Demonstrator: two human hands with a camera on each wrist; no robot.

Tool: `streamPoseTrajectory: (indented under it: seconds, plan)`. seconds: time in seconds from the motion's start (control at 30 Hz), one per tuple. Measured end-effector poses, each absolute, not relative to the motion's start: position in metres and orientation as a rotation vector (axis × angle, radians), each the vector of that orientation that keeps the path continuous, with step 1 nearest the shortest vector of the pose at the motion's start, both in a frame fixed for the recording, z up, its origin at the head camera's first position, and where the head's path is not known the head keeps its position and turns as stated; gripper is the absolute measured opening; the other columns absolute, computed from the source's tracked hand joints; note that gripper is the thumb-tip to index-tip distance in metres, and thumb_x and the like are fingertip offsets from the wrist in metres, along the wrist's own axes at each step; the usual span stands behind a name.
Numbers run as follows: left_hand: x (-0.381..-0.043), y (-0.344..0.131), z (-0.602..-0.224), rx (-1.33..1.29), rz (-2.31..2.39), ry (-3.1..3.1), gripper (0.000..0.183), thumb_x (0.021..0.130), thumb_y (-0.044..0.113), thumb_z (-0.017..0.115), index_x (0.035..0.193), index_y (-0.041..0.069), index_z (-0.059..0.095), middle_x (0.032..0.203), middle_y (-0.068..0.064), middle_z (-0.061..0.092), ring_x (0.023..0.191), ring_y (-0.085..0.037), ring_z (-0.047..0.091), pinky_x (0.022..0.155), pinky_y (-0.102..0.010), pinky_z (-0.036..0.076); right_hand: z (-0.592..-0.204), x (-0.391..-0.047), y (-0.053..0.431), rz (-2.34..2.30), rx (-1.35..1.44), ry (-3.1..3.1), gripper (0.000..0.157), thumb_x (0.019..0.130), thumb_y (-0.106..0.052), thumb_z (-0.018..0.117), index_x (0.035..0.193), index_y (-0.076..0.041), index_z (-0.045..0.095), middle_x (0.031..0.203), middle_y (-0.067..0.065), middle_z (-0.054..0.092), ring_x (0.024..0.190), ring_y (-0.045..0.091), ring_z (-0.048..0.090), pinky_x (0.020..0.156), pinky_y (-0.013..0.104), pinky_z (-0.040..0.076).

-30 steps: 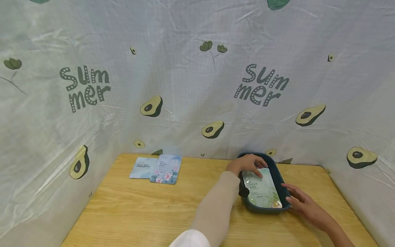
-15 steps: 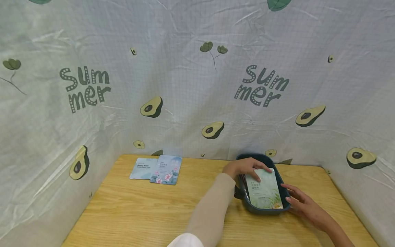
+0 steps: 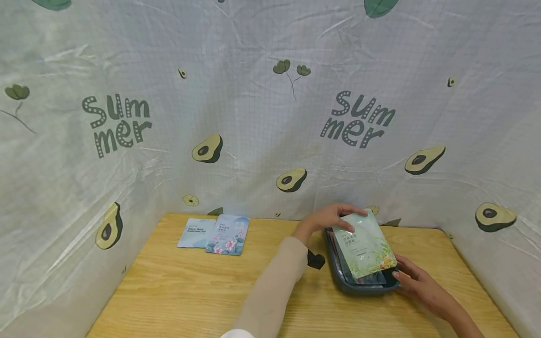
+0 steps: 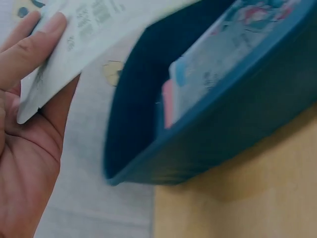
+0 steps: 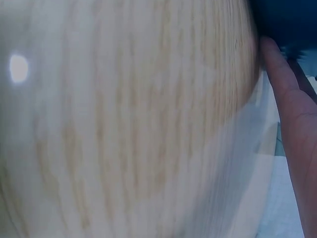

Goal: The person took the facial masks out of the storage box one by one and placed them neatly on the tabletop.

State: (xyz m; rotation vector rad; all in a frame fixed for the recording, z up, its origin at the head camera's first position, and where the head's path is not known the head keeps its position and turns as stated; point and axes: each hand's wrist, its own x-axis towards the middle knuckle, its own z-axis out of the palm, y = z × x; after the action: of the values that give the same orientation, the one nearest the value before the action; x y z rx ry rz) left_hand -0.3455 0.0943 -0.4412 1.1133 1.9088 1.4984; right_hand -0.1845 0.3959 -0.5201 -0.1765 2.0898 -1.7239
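My left hand (image 3: 325, 219) pinches the top edge of a pale green flat pouch (image 3: 365, 246) printed with leaves and orange flowers. The pouch hangs tilted over a dark blue bin (image 3: 359, 291), covering much of its opening. Inside the bin, another flat packet (image 4: 213, 69) with a floral print stands leaning, a pink edge beside it in the left wrist view. My right hand (image 3: 424, 288) touches the bin's right side with extended fingers; in the right wrist view a finger (image 5: 280, 69) lies against the bin wall.
Two flat pouches lie overlapping at the table's back left: a light blue one (image 3: 195, 234) and a blue-violet one with pink flowers (image 3: 228, 234). A white printed curtain (image 3: 253, 117) stands behind and along both sides of the wooden table (image 3: 190, 291).
The green pouch has come up out of the bin in my left hand and turned slightly, uncovering packets beneath. My right hand has stayed at the bin's side.
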Motion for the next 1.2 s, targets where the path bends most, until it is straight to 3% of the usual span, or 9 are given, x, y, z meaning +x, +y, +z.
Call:
streamPoseTrajectory:
  seconds: [0.13,0.27,0.4,0.5,0.6,0.73,0.93,1.13,1.2]
  plan:
    - [-0.349,0.077,-0.428,1.130,1.550,1.880,0.054,0.089,0.001,0.077,0.140,0.009,0.063,0.148,0.000,0.057,0.117,-0.002,0.059,0.094,-0.021,0.049,-0.521,-0.184,0.394,-1.749,-0.197,2.073,0.061,0.111,-0.021,0.043,0.164,-0.014,0.014,0.160,0.040,-0.003,0.117,-0.007,0.054,0.098,0.038,0.053]
    - [-0.355,0.058,-0.423,1.176,1.497,1.937,0.054,0.090,0.006,0.076,0.142,0.011,0.061,0.151,0.001,0.053,0.131,-0.004,0.051,0.099,-0.024,0.048,-0.520,-0.184,0.392,-1.712,-0.183,2.112,0.062,0.111,-0.021,0.043,0.165,-0.016,0.013,0.164,0.034,-0.004,0.126,-0.008,0.045,0.100,0.043,0.052]
    - [-0.358,0.035,-0.417,1.165,1.480,1.949,0.053,0.092,0.006,0.074,0.143,0.011,0.060,0.152,0.001,0.051,0.119,-0.007,0.058,0.090,-0.027,0.053,-0.517,-0.183,0.390,-1.682,-0.143,2.169,0.064,0.110,-0.021,0.046,0.164,-0.014,0.013,0.166,0.028,-0.006,0.150,0.030,0.021,0.101,0.048,0.050]
    - [-0.358,0.015,-0.413,1.150,1.473,1.951,0.051,0.093,0.004,0.073,0.142,0.009,0.061,0.151,-0.002,0.052,0.106,-0.014,0.063,0.082,-0.029,0.055,-0.516,-0.182,0.390,-1.686,-0.082,2.182,0.066,0.109,-0.023,0.050,0.164,-0.014,0.015,0.167,0.026,-0.005,0.149,0.052,0.000,0.101,0.049,0.050]
    - [-0.357,-0.006,-0.412,1.161,1.433,1.986,0.050,0.092,0.004,0.074,0.140,0.008,0.062,0.150,-0.006,0.053,0.103,-0.021,0.064,0.079,-0.031,0.056,-0.516,-0.180,0.390,-1.645,-0.032,2.221,0.067,0.108,-0.027,0.053,0.164,-0.016,0.017,0.168,0.026,-0.003,0.149,0.054,0.002,0.100,0.047,0.052]
    - [-0.359,-0.035,-0.412,1.167,1.353,2.085,0.049,0.091,0.008,0.076,0.138,0.011,0.065,0.148,-0.005,0.055,0.116,-0.014,0.060,0.084,-0.028,0.055,-0.516,-0.178,0.390,-1.608,-0.006,2.256,0.068,0.107,-0.030,0.054,0.164,-0.018,0.019,0.167,0.027,0.000,0.149,0.055,0.006,0.098,0.046,0.053]
    - [-0.365,-0.077,-0.416,1.097,1.292,2.120,0.048,0.091,0.005,0.076,0.137,0.010,0.065,0.146,-0.005,0.058,0.116,-0.012,0.059,0.092,-0.029,0.052,-0.517,-0.180,0.387,-1.635,-0.012,2.251,0.068,0.107,-0.029,0.054,0.164,-0.017,0.019,0.167,0.027,-0.001,0.149,0.054,0.007,0.099,0.045,0.052]
    - [-0.362,-0.111,-0.423,1.004,1.262,2.152,0.047,0.089,0.004,0.076,0.135,0.009,0.067,0.146,-0.007,0.057,0.136,-0.027,0.050,0.111,-0.050,0.041,-0.518,-0.178,0.385,-1.633,-0.008,2.244,0.068,0.107,-0.029,0.053,0.164,-0.017,0.018,0.167,0.027,-0.001,0.149,0.056,0.006,0.099,0.047,0.052]
    - [-0.362,-0.119,-0.426,0.983,1.245,2.179,0.046,0.089,0.005,0.077,0.134,0.010,0.068,0.145,-0.007,0.058,0.138,-0.026,0.048,0.113,-0.050,0.039,-0.517,-0.177,0.385,-1.641,-0.002,2.239,0.067,0.107,-0.029,0.053,0.164,-0.018,0.019,0.167,0.027,-0.001,0.149,0.055,0.006,0.099,0.047,0.052]
